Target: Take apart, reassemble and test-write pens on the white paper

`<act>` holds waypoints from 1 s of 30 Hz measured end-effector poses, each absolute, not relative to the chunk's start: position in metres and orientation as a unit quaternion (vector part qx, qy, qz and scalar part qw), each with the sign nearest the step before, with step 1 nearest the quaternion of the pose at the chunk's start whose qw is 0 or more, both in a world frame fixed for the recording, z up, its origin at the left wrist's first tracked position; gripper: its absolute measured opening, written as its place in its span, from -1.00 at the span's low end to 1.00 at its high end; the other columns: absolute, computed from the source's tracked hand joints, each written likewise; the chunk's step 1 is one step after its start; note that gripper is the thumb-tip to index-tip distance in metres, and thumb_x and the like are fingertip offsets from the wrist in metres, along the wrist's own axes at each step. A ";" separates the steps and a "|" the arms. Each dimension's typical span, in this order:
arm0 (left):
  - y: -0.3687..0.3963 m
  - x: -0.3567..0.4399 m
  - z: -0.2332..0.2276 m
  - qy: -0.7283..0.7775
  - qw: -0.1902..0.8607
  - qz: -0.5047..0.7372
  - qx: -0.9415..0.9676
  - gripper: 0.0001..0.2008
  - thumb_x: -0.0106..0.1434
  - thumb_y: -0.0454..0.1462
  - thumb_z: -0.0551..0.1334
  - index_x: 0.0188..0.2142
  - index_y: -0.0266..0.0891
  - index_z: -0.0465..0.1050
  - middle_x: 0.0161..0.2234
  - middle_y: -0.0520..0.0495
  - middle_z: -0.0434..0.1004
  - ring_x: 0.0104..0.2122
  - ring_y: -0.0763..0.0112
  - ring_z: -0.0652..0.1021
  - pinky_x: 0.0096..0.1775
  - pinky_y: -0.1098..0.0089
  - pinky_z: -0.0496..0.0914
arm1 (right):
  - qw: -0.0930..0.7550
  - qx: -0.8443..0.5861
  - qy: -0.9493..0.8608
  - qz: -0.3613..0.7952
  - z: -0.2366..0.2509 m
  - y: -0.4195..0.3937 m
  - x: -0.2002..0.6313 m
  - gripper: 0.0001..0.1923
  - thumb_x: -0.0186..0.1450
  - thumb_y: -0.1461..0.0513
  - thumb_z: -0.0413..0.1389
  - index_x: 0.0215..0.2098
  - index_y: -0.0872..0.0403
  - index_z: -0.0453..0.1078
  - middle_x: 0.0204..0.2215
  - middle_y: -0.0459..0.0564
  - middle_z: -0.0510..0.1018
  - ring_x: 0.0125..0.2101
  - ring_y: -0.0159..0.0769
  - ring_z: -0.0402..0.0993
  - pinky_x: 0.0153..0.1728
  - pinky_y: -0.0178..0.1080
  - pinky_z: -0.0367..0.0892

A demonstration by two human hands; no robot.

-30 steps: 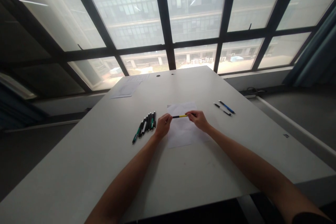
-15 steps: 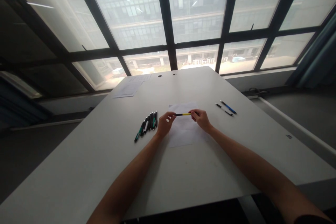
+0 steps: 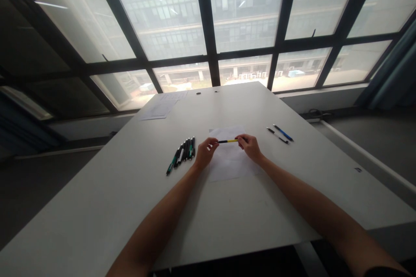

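A black-and-yellow pen (image 3: 228, 141) is held level between my two hands, above sheets of white paper (image 3: 224, 173). My left hand (image 3: 205, 152) pinches its black end with thumb and fingers. At the yellow side, my right hand (image 3: 250, 147) is closed round the other end, which the fingers partly hide. Just left of my left hand lies a row of several pens (image 3: 182, 153), mostly black, some with green or white parts. Off to the right of my right hand rest a blue pen (image 3: 284, 133) and a black-and-white pen (image 3: 277, 135).
The white table (image 3: 130, 207) reaches to the large windows (image 3: 243, 8). More papers (image 3: 159, 109) lie at its far left, near a small round black spot (image 3: 198, 93). A small dark label (image 3: 358, 169) is by the right edge. Blue curtains (image 3: 390, 69) hang at the side.
Both hands keep hold of the pen in nearly the same place. Only a very slight shift of the hands and the view shows.
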State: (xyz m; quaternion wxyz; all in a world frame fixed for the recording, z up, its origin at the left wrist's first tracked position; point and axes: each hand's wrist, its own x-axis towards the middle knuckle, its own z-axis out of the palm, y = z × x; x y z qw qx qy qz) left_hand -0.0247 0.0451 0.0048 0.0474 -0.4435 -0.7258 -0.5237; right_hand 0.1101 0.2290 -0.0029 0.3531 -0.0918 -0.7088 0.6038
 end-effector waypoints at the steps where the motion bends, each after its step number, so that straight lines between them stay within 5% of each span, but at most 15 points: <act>1: 0.045 -0.025 0.004 -0.730 0.047 -0.520 -0.441 -0.83 0.23 -0.17 0.26 -0.24 -0.21 0.48 -0.37 -0.01 0.58 -0.39 0.42 0.54 -0.33 0.42 0.40 | 0.353 -0.091 -0.710 0.602 -0.003 0.229 0.110 -0.66 0.25 0.03 0.11 -0.31 0.14 0.52 -0.64 -0.14 0.37 -0.64 -0.44 0.20 -0.63 -0.36 0.10; 5: 0.045 -0.025 0.005 -0.736 0.026 -0.512 -0.443 -0.77 0.31 -0.13 0.18 -0.32 -0.23 0.47 -0.46 0.01 0.55 -0.43 0.42 0.54 -0.34 0.42 0.39 | 0.352 -0.088 -0.712 0.602 -0.002 0.228 0.110 -0.67 0.25 0.03 0.11 -0.32 0.14 0.52 -0.65 -0.14 0.36 -0.65 -0.44 0.20 -0.64 -0.36 0.10; 10: 0.046 -0.025 0.005 -0.724 0.039 -0.524 -0.447 -0.74 0.20 -0.17 0.30 -0.13 -0.18 0.47 -0.34 0.00 0.57 -0.35 0.42 0.54 -0.34 0.45 0.40 | 0.350 -0.097 -0.713 0.600 0.001 0.227 0.113 -0.65 0.23 0.02 0.12 -0.33 0.14 0.52 -0.65 -0.14 0.36 -0.65 -0.45 0.20 -0.64 -0.37 0.11; 20: 0.045 -0.026 0.003 -0.735 0.057 -0.506 -0.447 -0.81 0.26 -0.15 0.25 -0.33 -0.23 0.53 -0.41 -0.01 0.59 -0.48 0.47 0.48 -0.39 0.44 0.39 | 0.356 -0.099 -0.683 0.631 0.002 0.225 0.112 -0.72 0.17 0.09 0.17 -0.32 0.15 0.49 -0.67 -0.15 0.39 -0.68 -0.46 0.22 -0.66 -0.38 0.14; 26: 0.045 -0.026 0.004 -0.713 0.051 -0.528 -0.459 -0.65 0.17 -0.19 0.34 -0.04 -0.16 0.46 -0.36 0.01 0.57 -0.40 0.45 0.53 -0.36 0.46 0.40 | 0.354 -0.094 -0.668 0.648 0.001 0.226 0.111 -0.75 0.16 0.10 0.18 -0.38 0.15 0.48 -0.67 -0.13 0.42 -0.68 -0.46 0.25 -0.68 -0.38 0.15; 30: 0.046 -0.027 0.003 -0.714 0.071 -0.509 -0.475 -0.84 0.19 -0.20 0.33 -0.24 -0.18 0.52 -0.37 -0.01 0.56 -0.39 0.43 0.52 -0.36 0.42 0.39 | 0.354 -0.088 -0.677 0.639 -0.003 0.229 0.109 -0.75 0.18 0.10 0.16 -0.36 0.14 0.48 -0.66 -0.13 0.42 -0.68 -0.45 0.26 -0.66 -0.37 0.17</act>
